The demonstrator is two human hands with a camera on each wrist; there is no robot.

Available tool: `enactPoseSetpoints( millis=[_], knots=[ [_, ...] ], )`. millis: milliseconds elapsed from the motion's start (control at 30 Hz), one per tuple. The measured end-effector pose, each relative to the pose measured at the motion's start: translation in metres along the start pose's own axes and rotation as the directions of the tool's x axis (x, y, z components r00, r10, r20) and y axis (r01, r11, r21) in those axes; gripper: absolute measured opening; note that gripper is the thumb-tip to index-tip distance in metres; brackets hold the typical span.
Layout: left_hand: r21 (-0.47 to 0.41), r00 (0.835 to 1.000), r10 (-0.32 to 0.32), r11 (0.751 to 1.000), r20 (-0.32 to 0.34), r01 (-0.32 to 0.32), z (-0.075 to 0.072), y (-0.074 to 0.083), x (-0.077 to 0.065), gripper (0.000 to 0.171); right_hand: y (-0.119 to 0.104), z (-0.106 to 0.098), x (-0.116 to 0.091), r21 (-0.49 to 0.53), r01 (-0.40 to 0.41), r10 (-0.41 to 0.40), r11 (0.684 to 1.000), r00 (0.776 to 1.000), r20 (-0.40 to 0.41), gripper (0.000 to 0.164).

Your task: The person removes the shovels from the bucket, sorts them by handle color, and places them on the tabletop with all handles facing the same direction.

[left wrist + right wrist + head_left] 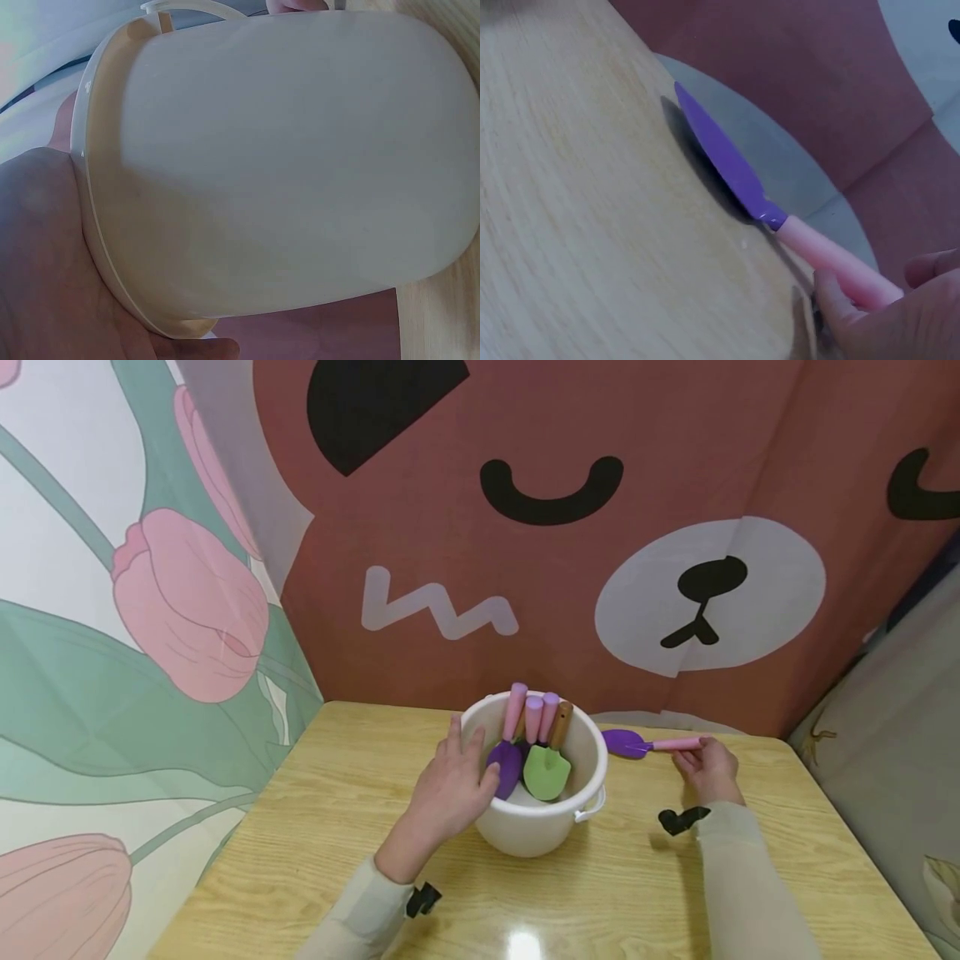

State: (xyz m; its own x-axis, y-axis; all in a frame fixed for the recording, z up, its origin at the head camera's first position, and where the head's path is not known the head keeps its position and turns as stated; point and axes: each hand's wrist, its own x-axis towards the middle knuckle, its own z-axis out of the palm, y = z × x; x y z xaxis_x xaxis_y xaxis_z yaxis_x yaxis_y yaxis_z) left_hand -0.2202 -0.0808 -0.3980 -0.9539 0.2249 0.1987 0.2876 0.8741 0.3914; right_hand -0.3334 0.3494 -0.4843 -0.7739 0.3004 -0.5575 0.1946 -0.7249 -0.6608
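Note:
A white bucket [525,835] stands upright on the table, with several small garden tools inside. A purple blade [506,768] and a green shovel [547,773] show in it, along with pink and brown handles. My left hand [452,785] rests over the bucket's left rim with its fingers extended. In the left wrist view the palm lies against the rim of the bucket [285,165]. To the right of the bucket, my right hand [711,770] pinches the pink handle of a purple trowel [720,154]. Its blade points left, tilted close to the tabletop.
The wooden table [637,885] meets a brown curtain [555,610] with a bear face along its back edge. A tulip-print curtain [187,602] hangs at the left. The bucket's white handle [592,806] hangs at its right side.

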Motion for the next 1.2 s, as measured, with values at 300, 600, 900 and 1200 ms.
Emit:
enactPoseSetpoints(
  millis=[300,600,900,1200],
  knots=[
    [-0.010,1.000,0.000,1.000,-0.007,0.000,0.000,0.001,0.001,0.067,-0.010,0.002,-0.009,-0.079,-0.038,0.038,0.996,0.999,0.001,0.065],
    [-0.010,1.000,-0.001,1.000,-0.002,0.001,-0.001,0.001,0.000,0.067,-0.013,0.004,-0.018,-0.121,-0.067,0.068,0.990,0.998,0.005,0.069],
    [-0.011,1.000,-0.002,1.000,-0.002,0.001,-0.001,0.002,0.000,0.068,-0.018,0.008,-0.028,-0.179,-0.044,0.034,0.983,0.998,-0.058,0.066],
    [-0.014,1.000,0.000,1.000,-0.008,0.000,0.000,0.001,-0.001,0.067,-0.030,0.023,-0.039,-0.239,0.004,-0.012,0.971,0.999,-0.035,0.063]
  ],
)
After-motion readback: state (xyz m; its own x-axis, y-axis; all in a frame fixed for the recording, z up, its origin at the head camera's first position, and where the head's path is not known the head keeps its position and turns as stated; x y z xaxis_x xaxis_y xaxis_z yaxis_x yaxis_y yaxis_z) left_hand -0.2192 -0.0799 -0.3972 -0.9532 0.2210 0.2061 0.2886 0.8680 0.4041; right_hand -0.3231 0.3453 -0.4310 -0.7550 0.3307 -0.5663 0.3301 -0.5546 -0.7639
